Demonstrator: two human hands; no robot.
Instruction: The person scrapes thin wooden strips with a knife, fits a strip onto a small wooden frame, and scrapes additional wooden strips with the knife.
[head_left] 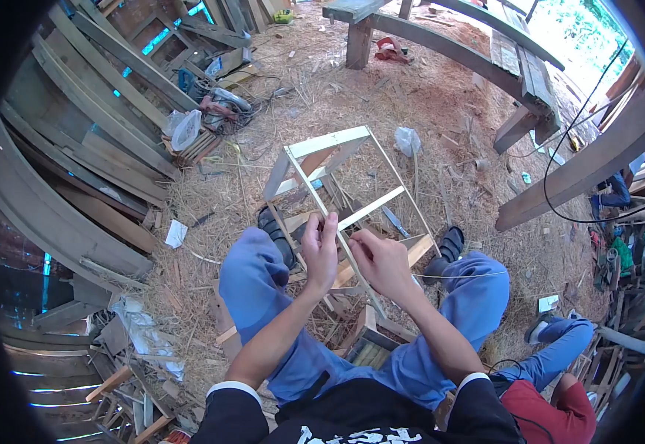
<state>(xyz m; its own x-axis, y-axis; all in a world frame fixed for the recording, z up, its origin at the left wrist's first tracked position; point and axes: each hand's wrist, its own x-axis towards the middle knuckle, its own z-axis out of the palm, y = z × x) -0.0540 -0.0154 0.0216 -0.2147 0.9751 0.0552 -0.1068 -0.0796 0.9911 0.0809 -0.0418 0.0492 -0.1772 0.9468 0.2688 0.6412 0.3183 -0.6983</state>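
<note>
A light wooden frame [370,207] with slim bars and a crosspiece stands tilted between my knees. My left hand [321,251] is closed around its long near bar, close to where the crosspiece meets it, thumb pointing up. Just right of that joint, my right hand [383,265] is closed in a pinch against the same bar. From it a thin pale strand [459,277] trails right across my knee; whether it is cord or a cane strip I cannot tell. The pinching fingertips are partly hidden behind the hand.
Wood shavings cover the ground. Curved boards [78,214] lean at left, near power tools [222,103]. A wooden bench [455,52] stands ahead, and a thick beam [581,163] slants at right. Another person in red [548,411] sits close on my right. A plastic bag [407,140] lies beyond the frame.
</note>
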